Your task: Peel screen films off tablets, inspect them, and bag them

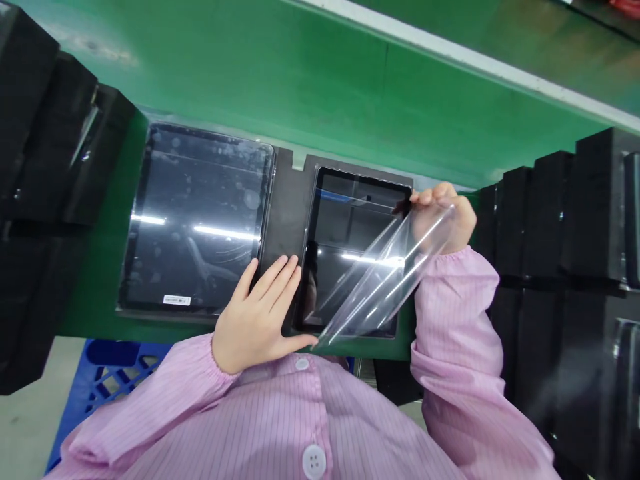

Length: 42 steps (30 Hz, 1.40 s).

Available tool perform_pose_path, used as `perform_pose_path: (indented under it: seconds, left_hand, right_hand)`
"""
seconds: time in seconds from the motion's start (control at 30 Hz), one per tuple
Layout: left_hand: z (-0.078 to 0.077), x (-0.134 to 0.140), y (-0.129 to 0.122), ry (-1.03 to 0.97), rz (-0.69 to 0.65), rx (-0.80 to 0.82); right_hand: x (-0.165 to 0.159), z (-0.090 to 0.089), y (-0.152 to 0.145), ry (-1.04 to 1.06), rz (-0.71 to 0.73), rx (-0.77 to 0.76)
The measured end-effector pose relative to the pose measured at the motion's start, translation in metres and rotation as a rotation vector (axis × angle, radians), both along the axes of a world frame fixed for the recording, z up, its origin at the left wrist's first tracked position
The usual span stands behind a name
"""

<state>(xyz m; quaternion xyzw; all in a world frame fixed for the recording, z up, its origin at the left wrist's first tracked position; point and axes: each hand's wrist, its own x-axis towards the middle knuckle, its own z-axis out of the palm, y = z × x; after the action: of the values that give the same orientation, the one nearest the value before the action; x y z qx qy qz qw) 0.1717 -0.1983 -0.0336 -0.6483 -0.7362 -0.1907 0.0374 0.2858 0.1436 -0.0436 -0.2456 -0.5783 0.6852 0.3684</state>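
Observation:
A tablet with a glossy black screen (333, 223) lies in the right side of a dark foam holder (284, 200). My right hand (445, 217), closed at its upper right corner, grips a clear plastic film (373, 290) that slants up off the screen. My left hand (260, 320) rests with fingers spread on the holder between the two screens. Its thumb points right, at the film's lower corner; whether it presses on the film I cannot tell. Left of it lies a larger tablet (200, 180), its cover film smudged and bubbled, with a small white label (177, 301) near the bottom.
Stacks of black foam holders stand on the left (45, 133) and on the right (545, 220), closing in both sides of the green table (95, 287). A pale ledge (450, 60) runs across the back. Below the front edge is a blue plastic crate (117, 373).

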Motion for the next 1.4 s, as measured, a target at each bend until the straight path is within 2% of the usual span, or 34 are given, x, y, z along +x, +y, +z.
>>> perform_pose_path:
  seconds: [0.17, 0.3, 0.43, 0.6, 0.7, 0.83, 0.97, 1.27, 1.4]
  left_hand:
    - [-0.003, -0.002, -0.004, -0.04, -0.061, 0.02]
    - [-0.008, -0.003, -0.005, -0.033, -0.059, 0.049]
    - [-0.009, -0.002, -0.005, -0.038, -0.044, 0.059]
    - [-0.006, -0.002, -0.006, -0.059, -0.046, 0.044]
    - [-0.005, -0.002, -0.006, -0.036, -0.069, -0.006]
    - [-0.004, -0.004, -0.007, -0.044, -0.067, -0.034]
    - [0.0, -0.005, -0.008, -0.04, -0.086, -0.064]
    - [0.002, -0.006, -0.009, -0.067, -0.079, -0.1]
    - [0.001, -0.005, -0.007, -0.059, -0.091, -0.081]
  right_hand:
    - [-0.004, -0.001, -0.018, -0.047, -0.071, 0.227]
    - [0.001, 0.001, -0.025, -0.115, -0.042, 0.468]
    - [0.004, 0.019, -0.023, -0.19, 0.006, 0.549]
    - [-0.013, 0.062, -0.022, -0.361, 0.251, 0.402]
    - [-0.028, 0.077, -0.025, -0.317, 0.369, 0.255]
    - [-0.038, 0.073, -0.025, -0.29, 0.433, 0.009]
    - [-0.035, 0.066, -0.02, -0.334, 0.396, -0.144]
    - [-0.03, 0.074, -0.024, -0.338, 0.317, -0.286]
    - [-0.03, 0.08, -0.031, -0.348, 0.289, -0.251]
